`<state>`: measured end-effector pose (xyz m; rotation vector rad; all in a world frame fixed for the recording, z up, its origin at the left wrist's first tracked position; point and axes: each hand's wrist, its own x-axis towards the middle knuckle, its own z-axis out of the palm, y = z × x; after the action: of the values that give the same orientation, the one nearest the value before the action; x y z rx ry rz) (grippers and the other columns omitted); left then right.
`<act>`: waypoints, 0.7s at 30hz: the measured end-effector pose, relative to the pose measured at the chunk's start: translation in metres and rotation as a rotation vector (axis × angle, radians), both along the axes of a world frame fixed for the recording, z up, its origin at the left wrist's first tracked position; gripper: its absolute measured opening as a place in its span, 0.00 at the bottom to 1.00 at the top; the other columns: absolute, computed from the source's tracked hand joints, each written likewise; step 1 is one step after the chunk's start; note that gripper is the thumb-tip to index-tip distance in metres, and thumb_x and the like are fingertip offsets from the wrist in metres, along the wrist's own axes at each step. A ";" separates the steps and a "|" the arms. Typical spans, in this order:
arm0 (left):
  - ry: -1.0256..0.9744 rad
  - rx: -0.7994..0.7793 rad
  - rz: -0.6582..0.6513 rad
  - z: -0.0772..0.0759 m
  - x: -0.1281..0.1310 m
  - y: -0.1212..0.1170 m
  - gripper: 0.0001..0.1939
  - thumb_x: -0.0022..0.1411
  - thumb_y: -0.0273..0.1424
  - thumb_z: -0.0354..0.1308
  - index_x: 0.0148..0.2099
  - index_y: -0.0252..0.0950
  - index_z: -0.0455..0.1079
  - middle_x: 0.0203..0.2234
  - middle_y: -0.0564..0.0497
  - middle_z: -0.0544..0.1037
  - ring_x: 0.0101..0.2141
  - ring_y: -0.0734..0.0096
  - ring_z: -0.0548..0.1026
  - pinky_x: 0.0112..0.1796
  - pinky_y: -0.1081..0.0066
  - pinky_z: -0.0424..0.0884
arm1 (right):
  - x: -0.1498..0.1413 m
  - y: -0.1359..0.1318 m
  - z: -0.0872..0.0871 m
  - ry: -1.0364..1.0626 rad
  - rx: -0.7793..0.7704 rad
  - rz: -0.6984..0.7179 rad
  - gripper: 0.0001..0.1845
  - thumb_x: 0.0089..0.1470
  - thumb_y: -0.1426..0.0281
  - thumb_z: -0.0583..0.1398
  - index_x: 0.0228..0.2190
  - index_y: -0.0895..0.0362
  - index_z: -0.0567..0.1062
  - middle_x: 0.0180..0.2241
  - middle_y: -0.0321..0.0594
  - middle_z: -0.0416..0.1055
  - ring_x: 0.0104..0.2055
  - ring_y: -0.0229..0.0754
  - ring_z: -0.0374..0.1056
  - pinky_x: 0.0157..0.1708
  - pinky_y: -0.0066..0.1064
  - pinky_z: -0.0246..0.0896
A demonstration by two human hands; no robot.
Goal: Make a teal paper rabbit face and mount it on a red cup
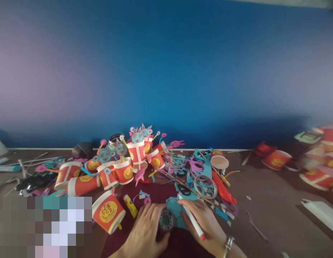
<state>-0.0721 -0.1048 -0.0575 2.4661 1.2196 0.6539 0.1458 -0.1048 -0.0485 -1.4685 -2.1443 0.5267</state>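
My right hand (205,222) is closed around a white marker with a red end (192,218), its upper end leaning over a piece of light blue paper (177,208). Dark round outlines show on that paper. My left hand (146,229) curves its thumb and fingers around a small grey ring, which looks like a roll of tape (166,220), at the paper's left edge. Beneath both hands lies a dark red sheet (155,190). A yellow glue stick (130,206) rests just beyond my left fingers, beside a tipped red paper cup (108,211).
Several red paper cups (123,170) with blue cat faces and straws crowd the back left. Paper scraps (179,165), a clear tape roll (205,186) and a red tool handle (222,188) lie ahead. Cups are stacked at far right (320,177). A blue wall (166,71) stands behind.
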 end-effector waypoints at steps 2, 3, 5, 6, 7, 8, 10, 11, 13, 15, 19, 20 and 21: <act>-0.004 0.040 -0.016 -0.002 -0.001 0.002 0.28 0.50 0.27 0.57 0.54 0.37 0.54 0.44 0.43 0.73 0.45 0.55 0.71 0.48 0.55 0.66 | 0.001 0.000 0.000 -0.005 -0.006 -0.003 0.16 0.55 0.70 0.55 0.46 0.49 0.70 0.40 0.40 0.75 0.41 0.48 0.70 0.40 0.37 0.63; -0.006 0.059 -0.022 -0.002 -0.002 0.004 0.29 0.50 0.27 0.57 0.55 0.37 0.53 0.43 0.43 0.73 0.45 0.55 0.71 0.47 0.55 0.67 | 0.001 0.000 -0.001 -0.008 -0.012 0.000 0.17 0.55 0.70 0.55 0.47 0.48 0.70 0.40 0.40 0.75 0.41 0.48 0.70 0.41 0.37 0.63; -0.003 0.096 -0.032 -0.004 -0.002 0.006 0.31 0.50 0.27 0.57 0.56 0.37 0.50 0.43 0.43 0.73 0.44 0.56 0.72 0.46 0.56 0.68 | 0.002 0.000 -0.001 -0.010 -0.022 0.005 0.17 0.55 0.71 0.55 0.48 0.48 0.69 0.40 0.40 0.75 0.41 0.48 0.70 0.41 0.37 0.63; 0.000 0.112 -0.034 -0.004 -0.003 0.007 0.32 0.50 0.26 0.57 0.56 0.37 0.49 0.43 0.44 0.74 0.43 0.56 0.72 0.45 0.56 0.69 | 0.003 0.000 -0.002 -0.012 -0.025 0.008 0.18 0.56 0.71 0.55 0.48 0.48 0.69 0.40 0.41 0.75 0.42 0.47 0.70 0.42 0.37 0.64; 0.002 0.123 -0.038 -0.005 -0.003 0.007 0.33 0.50 0.26 0.57 0.56 0.37 0.48 0.43 0.44 0.74 0.43 0.56 0.73 0.45 0.56 0.69 | 0.003 0.001 -0.002 -0.015 -0.027 0.011 0.18 0.56 0.71 0.55 0.48 0.48 0.69 0.41 0.41 0.75 0.42 0.47 0.70 0.42 0.37 0.64; 0.004 0.125 -0.040 -0.006 -0.003 0.008 0.33 0.50 0.26 0.57 0.57 0.37 0.47 0.43 0.44 0.74 0.43 0.56 0.73 0.45 0.57 0.69 | 0.003 0.001 -0.003 -0.019 -0.027 0.014 0.18 0.56 0.71 0.55 0.49 0.48 0.68 0.41 0.41 0.75 0.42 0.47 0.70 0.42 0.37 0.64; 0.005 0.111 -0.036 -0.008 -0.004 0.008 0.34 0.49 0.25 0.56 0.57 0.38 0.47 0.43 0.45 0.74 0.43 0.57 0.73 0.45 0.58 0.69 | 0.004 0.003 -0.006 -0.031 -0.021 0.020 0.18 0.56 0.71 0.55 0.49 0.49 0.68 0.42 0.41 0.75 0.42 0.46 0.70 0.43 0.37 0.65; 0.006 0.100 -0.031 -0.009 -0.004 0.008 0.34 0.49 0.25 0.56 0.57 0.38 0.48 0.43 0.45 0.74 0.43 0.57 0.73 0.45 0.58 0.69 | 0.005 0.004 -0.007 -0.037 -0.018 0.025 0.18 0.56 0.71 0.55 0.49 0.49 0.68 0.42 0.41 0.75 0.43 0.46 0.70 0.43 0.36 0.65; 0.004 0.083 -0.020 -0.011 -0.005 0.008 0.34 0.49 0.26 0.57 0.58 0.38 0.48 0.43 0.45 0.74 0.43 0.57 0.73 0.45 0.58 0.69 | 0.006 0.005 -0.008 -0.046 -0.001 0.029 0.18 0.55 0.71 0.56 0.49 0.50 0.68 0.42 0.42 0.75 0.42 0.46 0.71 0.42 0.36 0.66; -0.007 0.067 -0.017 -0.012 -0.006 0.008 0.33 0.49 0.25 0.56 0.58 0.38 0.50 0.43 0.46 0.74 0.43 0.58 0.73 0.46 0.59 0.69 | 0.006 0.005 -0.007 -0.058 0.016 0.029 0.18 0.55 0.73 0.56 0.48 0.51 0.68 0.42 0.44 0.75 0.42 0.46 0.71 0.41 0.35 0.68; -0.052 0.024 -0.029 -0.009 -0.008 0.010 0.31 0.49 0.22 0.55 0.56 0.38 0.54 0.43 0.48 0.75 0.43 0.61 0.72 0.46 0.62 0.70 | 0.006 0.006 0.002 -0.084 0.050 0.034 0.20 0.52 0.76 0.56 0.47 0.52 0.68 0.42 0.43 0.76 0.42 0.45 0.72 0.39 0.32 0.70; -0.056 0.012 -0.034 -0.008 -0.008 0.010 0.30 0.49 0.22 0.54 0.56 0.37 0.55 0.42 0.48 0.75 0.43 0.62 0.73 0.45 0.63 0.71 | 0.006 0.006 0.005 -0.079 0.078 0.050 0.20 0.52 0.77 0.55 0.47 0.52 0.68 0.41 0.42 0.76 0.41 0.44 0.73 0.38 0.31 0.70; -0.054 0.000 -0.037 -0.007 -0.008 0.010 0.29 0.50 0.22 0.54 0.56 0.37 0.56 0.42 0.48 0.75 0.43 0.63 0.73 0.46 0.64 0.71 | 0.007 0.007 0.006 -0.084 0.071 0.071 0.21 0.51 0.78 0.55 0.47 0.52 0.67 0.43 0.42 0.76 0.43 0.44 0.73 0.40 0.31 0.70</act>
<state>-0.0804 -0.0944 -0.0646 2.4481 1.1506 0.7058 0.1525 -0.0979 -0.0426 -1.4033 -2.2635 0.4160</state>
